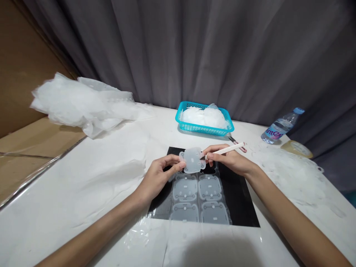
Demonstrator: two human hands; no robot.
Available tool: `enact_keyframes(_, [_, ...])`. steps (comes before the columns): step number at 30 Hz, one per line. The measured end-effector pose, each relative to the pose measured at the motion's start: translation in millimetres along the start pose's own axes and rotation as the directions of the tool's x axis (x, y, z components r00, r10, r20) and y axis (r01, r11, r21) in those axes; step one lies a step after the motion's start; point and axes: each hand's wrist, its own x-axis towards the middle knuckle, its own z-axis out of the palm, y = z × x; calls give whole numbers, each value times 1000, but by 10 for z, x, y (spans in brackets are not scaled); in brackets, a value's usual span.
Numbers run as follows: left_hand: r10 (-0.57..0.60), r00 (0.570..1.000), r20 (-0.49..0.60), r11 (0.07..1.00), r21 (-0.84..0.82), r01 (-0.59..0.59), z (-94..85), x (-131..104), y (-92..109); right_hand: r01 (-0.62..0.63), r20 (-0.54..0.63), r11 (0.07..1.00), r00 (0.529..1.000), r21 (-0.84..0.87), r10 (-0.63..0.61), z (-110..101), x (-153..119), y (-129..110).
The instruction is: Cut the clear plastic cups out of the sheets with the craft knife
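At the far left, a heap of clear film (86, 104) lies on the table (164, 137). The left forearm slants in from the near left, and the left hand (157, 174) is nearly closed in a pinch, thumb over the left edge of a small frosted piece (191, 163). That piece is held up above the far end of a black mat (240, 204), where a sheet (185, 189) of similar shapes lies. The step in hand looks like fine blade work at the piece's right edge; moving the blade would call for a firm pinch and fingers kept off its tip (it sits very near them). Beyond stands a blue basket (204, 129) of pale pieces. The right forearm comes from the near right, its hand (226, 159) curled round a white knife (226, 149) like a pen, with its blade at the piece; whether they touch, I cannot tell. Farther right are snips (237, 144), then a bottle (278, 129) and tape (297, 148).
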Motion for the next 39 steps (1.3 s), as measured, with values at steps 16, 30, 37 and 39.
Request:
enact_keyframes(16, [-9, 1000, -2, 999, -45, 9, 29, -28, 38, 32, 19, 999, 999, 35, -32, -8, -18, -5])
enact_keyframes(30, [2, 999, 36, 999, -51, 0, 24, -9, 68, 18, -39, 1000, 999, 25, -17, -23, -29, 10])
enact_keyframes(37, [26, 993, 116, 976, -218, 0, 95, -45, 39, -17, 17, 1000, 1000, 11, 17, 117, -34, -81])
enact_keyframes(39, [-4, 994, 107, 976, -215, 27, 116, -71, 66, -35, 25, 999, 999, 8, 34, 158, -34, -120])
